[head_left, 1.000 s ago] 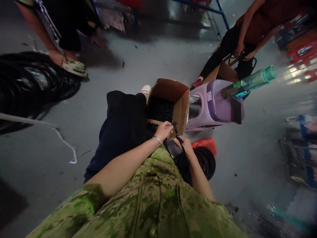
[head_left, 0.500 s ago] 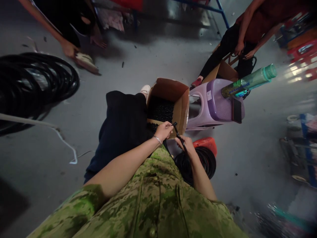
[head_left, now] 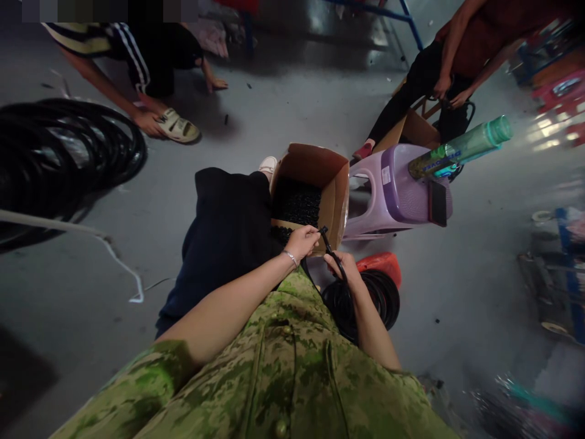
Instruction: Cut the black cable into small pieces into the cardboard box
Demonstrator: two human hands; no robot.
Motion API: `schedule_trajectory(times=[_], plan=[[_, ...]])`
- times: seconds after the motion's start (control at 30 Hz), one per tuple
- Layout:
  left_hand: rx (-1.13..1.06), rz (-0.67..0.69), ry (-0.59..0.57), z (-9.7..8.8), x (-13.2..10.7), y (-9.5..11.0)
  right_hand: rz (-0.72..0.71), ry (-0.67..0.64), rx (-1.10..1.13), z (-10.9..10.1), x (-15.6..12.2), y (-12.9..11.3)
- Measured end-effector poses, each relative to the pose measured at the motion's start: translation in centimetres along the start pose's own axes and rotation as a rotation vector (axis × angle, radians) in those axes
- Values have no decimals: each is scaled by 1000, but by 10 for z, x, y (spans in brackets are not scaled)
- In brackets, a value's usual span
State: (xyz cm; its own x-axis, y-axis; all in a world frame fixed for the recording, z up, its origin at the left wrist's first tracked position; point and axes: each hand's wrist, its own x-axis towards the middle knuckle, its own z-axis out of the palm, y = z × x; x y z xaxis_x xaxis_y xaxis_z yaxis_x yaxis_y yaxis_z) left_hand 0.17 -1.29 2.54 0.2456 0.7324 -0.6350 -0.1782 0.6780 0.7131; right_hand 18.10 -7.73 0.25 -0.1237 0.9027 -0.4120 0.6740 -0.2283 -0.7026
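My right hand [head_left: 346, 264] is closed around a black hose [head_left: 337, 261], which slants up and to the left out of it. At the hose's upper end sits a small black fitting [head_left: 324, 231]. My left hand [head_left: 302, 242] pinches at this fitting with thumb and forefinger; its exact shape is too small to make out. Both hands are over the near edge of an open cardboard box [head_left: 336, 201], where many small black pieces [head_left: 297, 201] lie in a heap. Below my right hand, a coil of black hose [head_left: 381, 299] lies on the floor, partly hidden by my forearm.
Right of the box stands a purple stool [head_left: 409, 195] bearing a green bottle [head_left: 475, 146] and a dark phone-like slab [head_left: 437, 204]. A red bag [head_left: 384, 266] touches the hose coil. Large black coils [head_left: 68, 152] lie at left. Two people crouch or sit at upper left and upper right.
My hands and the hose have barely moved. The person at upper left has shifted right and lower, with one hand by a sandal and the other on the floor.
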Motion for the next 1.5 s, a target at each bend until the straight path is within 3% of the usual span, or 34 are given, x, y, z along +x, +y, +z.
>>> schedule_trajectory(times=[0.23,0.57,0.83,1.13,1.5], plan=[[14,-8,22,1,-1,1,12,131,-177,3,3,7],[16,-12,53,0,1,-2,-6,181,-219,13,-1,-2],[-7,8,68,1,2,0,-28,215,-262,21,1,5],[-23,12,72,2,1,3,77,173,-234,31,-2,17],[-23,17,61,2,-2,7,141,172,-171,47,-3,12]])
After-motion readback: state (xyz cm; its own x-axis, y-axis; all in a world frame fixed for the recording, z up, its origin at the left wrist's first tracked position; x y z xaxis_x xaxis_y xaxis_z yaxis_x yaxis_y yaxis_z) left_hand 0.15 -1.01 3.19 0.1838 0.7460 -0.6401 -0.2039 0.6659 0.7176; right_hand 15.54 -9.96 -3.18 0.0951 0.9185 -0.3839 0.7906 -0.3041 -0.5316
